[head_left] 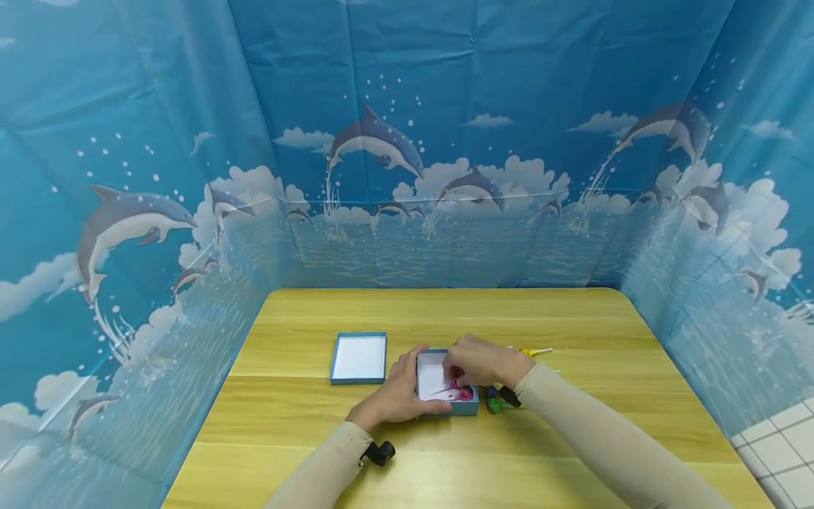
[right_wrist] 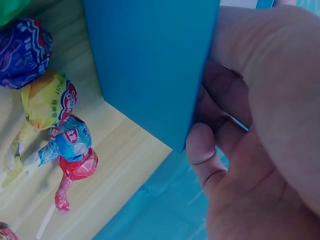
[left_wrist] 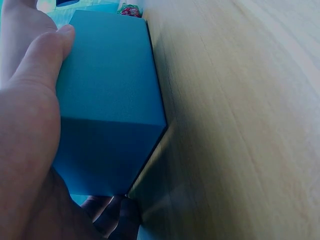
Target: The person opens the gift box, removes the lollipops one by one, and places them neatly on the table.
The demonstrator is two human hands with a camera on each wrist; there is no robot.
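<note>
In the head view, my left hand (head_left: 397,396) grips a blue box (head_left: 466,408) at its left side, thumb along the front wall. The left wrist view shows the thumb on one wall of the box (left_wrist: 110,70) and fingers around another. My right hand (head_left: 480,360) reaches over the rim with bent fingers inside the box. Just below those fingers, pink-wrapped lollipops (head_left: 466,393) lie on the white bottom. In the right wrist view the box wall (right_wrist: 150,65) hides some fingers of the right hand (right_wrist: 260,125), so whether they pinch a lollipop is unclear.
A square blue lid (head_left: 359,358) with a white inside lies left of the box. Right of the box are several lollipops: green (head_left: 494,406), purple (right_wrist: 25,52), yellow (right_wrist: 47,100), blue (right_wrist: 72,139) and red (right_wrist: 80,165). A dolphin-print curtain (head_left: 407,233) surrounds the wooden table (head_left: 305,311).
</note>
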